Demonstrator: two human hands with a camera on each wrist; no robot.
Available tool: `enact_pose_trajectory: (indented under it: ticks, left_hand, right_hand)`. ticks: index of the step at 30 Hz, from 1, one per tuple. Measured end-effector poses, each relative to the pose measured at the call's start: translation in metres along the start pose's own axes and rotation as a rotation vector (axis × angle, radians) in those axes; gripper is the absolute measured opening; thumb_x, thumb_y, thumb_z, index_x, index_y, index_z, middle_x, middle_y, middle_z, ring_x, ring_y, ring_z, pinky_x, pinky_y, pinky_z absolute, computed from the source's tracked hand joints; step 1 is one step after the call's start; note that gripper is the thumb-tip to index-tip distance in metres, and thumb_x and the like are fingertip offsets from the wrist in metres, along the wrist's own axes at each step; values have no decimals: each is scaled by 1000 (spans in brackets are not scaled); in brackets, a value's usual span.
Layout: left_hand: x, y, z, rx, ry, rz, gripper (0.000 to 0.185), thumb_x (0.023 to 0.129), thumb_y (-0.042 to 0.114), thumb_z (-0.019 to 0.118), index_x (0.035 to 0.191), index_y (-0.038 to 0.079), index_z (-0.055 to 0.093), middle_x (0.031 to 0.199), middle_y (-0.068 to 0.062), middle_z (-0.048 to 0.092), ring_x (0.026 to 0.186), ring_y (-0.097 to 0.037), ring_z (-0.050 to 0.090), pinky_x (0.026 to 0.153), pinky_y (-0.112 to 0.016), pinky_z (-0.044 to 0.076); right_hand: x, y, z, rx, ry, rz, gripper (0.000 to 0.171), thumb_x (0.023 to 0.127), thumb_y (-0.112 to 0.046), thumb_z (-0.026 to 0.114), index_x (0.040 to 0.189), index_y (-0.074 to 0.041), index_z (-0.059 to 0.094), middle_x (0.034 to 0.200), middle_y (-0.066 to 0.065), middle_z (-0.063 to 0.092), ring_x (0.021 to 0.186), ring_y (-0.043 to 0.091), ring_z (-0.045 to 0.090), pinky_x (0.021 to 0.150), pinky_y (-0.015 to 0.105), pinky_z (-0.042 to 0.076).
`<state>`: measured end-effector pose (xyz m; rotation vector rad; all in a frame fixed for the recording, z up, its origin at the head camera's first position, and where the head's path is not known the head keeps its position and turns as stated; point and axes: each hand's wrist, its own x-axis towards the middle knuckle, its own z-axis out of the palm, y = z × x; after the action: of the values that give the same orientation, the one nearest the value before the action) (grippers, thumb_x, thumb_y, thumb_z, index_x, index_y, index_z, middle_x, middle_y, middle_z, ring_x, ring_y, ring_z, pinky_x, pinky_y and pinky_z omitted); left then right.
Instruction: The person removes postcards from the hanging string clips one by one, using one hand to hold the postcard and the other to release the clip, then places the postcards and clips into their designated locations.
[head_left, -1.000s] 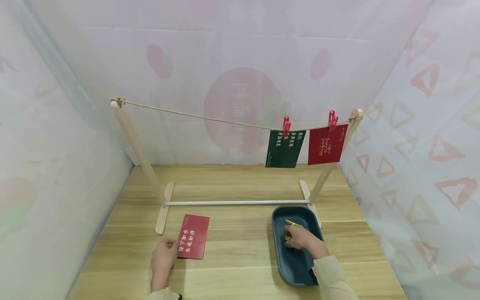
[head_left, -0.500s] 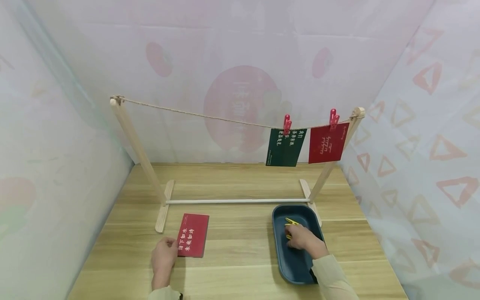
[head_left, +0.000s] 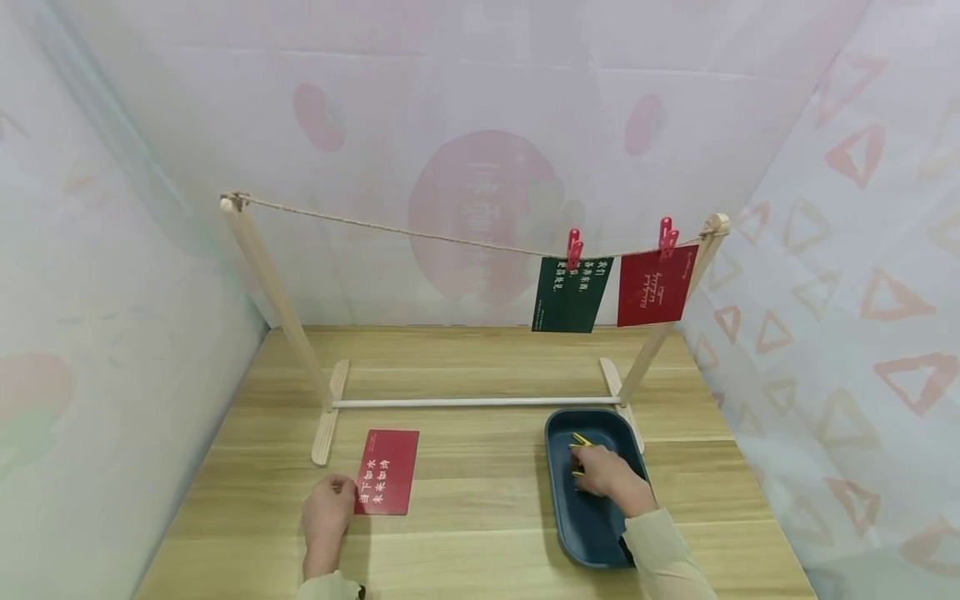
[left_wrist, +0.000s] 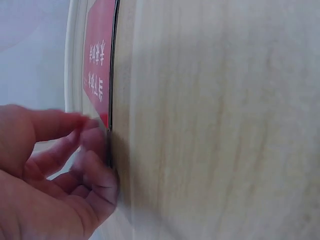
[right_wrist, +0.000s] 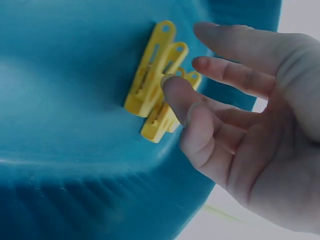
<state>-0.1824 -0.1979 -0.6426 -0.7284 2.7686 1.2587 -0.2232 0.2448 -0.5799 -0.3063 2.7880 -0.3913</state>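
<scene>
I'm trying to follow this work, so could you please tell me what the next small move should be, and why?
Probably, the right hand should pinch one yellow clip: its fingers are at the clips, yet none looks gripped. The left hand is at the flat red card, and red clips hold two cards on the string.

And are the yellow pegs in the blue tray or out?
In. The right wrist view shows the yellow pegs against the floor of the blue tray, beside the right hand.
</scene>
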Motion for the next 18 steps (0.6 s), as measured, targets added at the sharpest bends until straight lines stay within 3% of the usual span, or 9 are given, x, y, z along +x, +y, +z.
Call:
enact_pose_trajectory:
  ticks: [5,9,13,18]
  left_hand:
    - [0,1,-5,-56,66,20,33,99,23,47,116,-2,62,113,-28,66,91,-38,64,65,-37,48]
    - [1,5,-11,-102,113,9,34,100,25,47,118,0,61,112,-27,67,85,-34,65,58,-31,47]
    - [-2,12,-16,-150,113,-1,32,101,26,49,118,2,61,109,-23,69,80,-29,67,55,-29,46]
    - [-5,25,-17,-203,104,19,32,101,26,51,118,0,60,107,-23,70,86,-32,69,57,-28,48]
  right_hand:
    - [-5,0,-12,30,23,40,10,91,-18,69,94,-11,64,80,3,62,65,17,52,58,35,43]
    - [-6,-1,-20,32,75,78,18,95,-21,63,78,-16,59,66,-1,52,55,15,47,52,31,37]
    - [-5,-4,-25,63,132,72,33,97,-20,58,66,-17,50,58,-3,41,48,13,41,48,29,31]
    - [-6,-8,-32,107,195,29,36,98,-18,56,64,-16,45,57,-3,36,48,13,37,49,27,30]
